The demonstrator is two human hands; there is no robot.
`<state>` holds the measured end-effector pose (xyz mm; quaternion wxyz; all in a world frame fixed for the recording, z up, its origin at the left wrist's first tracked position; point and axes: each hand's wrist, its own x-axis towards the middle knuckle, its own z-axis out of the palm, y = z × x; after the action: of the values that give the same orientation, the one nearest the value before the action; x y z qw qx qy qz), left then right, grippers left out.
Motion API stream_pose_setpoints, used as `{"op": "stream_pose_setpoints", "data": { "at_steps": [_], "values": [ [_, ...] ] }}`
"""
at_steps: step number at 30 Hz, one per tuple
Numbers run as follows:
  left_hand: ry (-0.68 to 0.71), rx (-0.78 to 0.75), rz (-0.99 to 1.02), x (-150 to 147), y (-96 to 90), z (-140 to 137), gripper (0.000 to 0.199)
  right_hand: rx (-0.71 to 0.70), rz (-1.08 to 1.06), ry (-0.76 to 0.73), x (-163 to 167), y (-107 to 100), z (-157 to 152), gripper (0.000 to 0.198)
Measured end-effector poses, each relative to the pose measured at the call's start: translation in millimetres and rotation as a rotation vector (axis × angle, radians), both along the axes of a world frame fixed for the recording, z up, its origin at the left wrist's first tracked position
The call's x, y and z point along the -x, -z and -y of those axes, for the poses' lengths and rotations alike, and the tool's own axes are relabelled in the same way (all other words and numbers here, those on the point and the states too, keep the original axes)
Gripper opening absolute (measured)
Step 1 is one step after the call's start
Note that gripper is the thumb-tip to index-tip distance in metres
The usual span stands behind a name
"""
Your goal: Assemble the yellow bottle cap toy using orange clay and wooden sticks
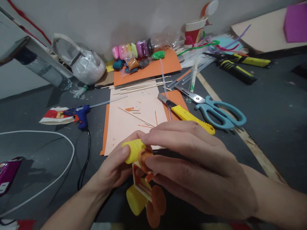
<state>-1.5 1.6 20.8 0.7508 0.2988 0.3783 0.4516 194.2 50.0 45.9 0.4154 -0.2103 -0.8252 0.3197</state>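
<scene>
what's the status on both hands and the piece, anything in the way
Left hand holding craft piece by upper yellow part. Right hand, fingertips at its orange ring. No obstruction seen; yellow cutter and scissors lie just beyond.

No text can be read for certain, only an unclear white marking on the purple box (11, 172).

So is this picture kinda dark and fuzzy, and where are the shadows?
Head view: yes, dim light and slightly soft detail overall; head view: a shadow sits on the wall behind the clay packets, and the white cable casts one on the table; head view: the right hand looks darker underneath, while the yellow piece stands out brightly.
</scene>
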Motion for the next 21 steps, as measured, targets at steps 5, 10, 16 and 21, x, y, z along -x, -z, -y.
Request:
{"op": "stream_pose_setpoints", "data": {
  "at_steps": [5, 10, 16, 21],
  "values": [
    [0.016, 0.012, -0.014, 1, 3.8, 2, 0.039, 0.046, -0.001, -0.037, 0, 0, 0, 0.013],
    [0.031, 0.019, -0.012, 3, 3.8, 3, 0.04, 0.059, 0.005, -0.052, -1, 1, 0, 0.013],
    [0.015, 0.024, 0.02, 2, 2.3, 2, 0.039, -0.096, 0.057, -0.042, -8, 6, 3, 0.012],
    [0.037, 0.049, 0.089, 3, 6.5, 1, 0.044, -0.007, 0.064, 0.096, -14, 8, 2, 0.02]
  ]
}}
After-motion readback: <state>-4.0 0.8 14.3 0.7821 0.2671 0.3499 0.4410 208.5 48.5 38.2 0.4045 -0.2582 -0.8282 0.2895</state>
